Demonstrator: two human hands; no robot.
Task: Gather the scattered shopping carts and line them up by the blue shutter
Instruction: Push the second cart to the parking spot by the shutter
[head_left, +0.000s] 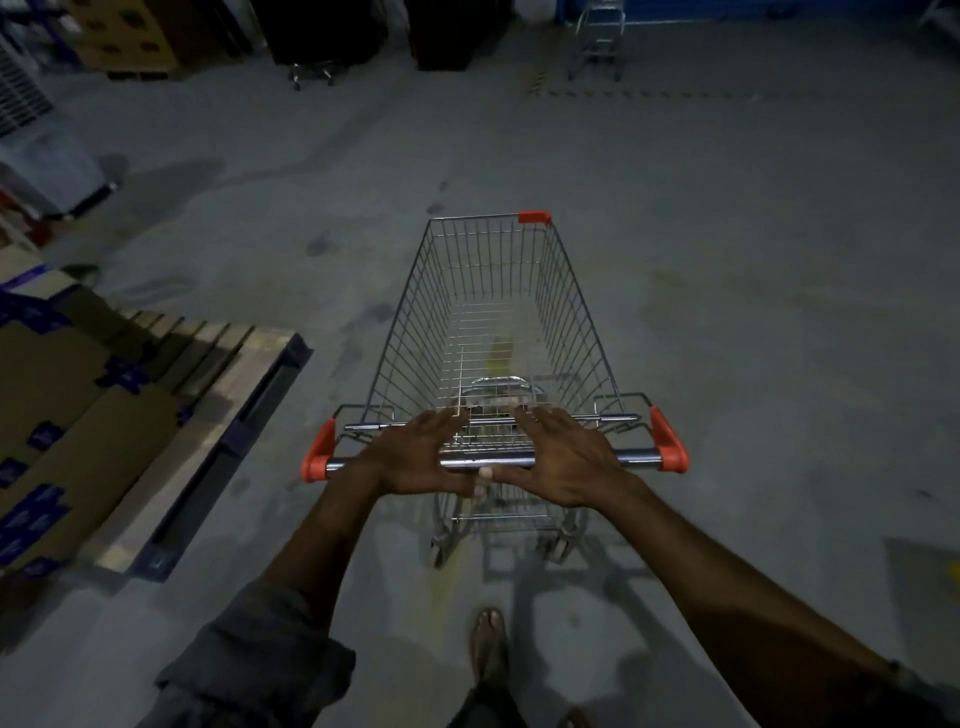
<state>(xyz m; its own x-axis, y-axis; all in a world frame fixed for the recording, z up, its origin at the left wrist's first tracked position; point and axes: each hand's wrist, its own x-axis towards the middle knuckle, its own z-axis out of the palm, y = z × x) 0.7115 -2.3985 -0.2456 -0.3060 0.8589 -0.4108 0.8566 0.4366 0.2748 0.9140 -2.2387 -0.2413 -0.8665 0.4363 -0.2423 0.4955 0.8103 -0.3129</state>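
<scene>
An empty wire shopping cart (498, 312) with orange corner caps stands on the grey concrete floor right in front of me. My left hand (415, 457) and my right hand (561, 460) lie side by side on the middle of its chrome handle bar (636, 458). The palms press on the bar, the fingers stretch forward over it and the thumbs hook under it. A second cart (597, 44) stands far ahead at the top, next to the blue shutter (727, 8).
A wooden pallet (218, 395) with flattened cardboard (62, 415) lies close on the left. Boxes (124, 36) and dark bulky objects (332, 31) line the far wall. A grey unit (47, 166) stands far left. My sandalled foot (488, 649) is behind the cart.
</scene>
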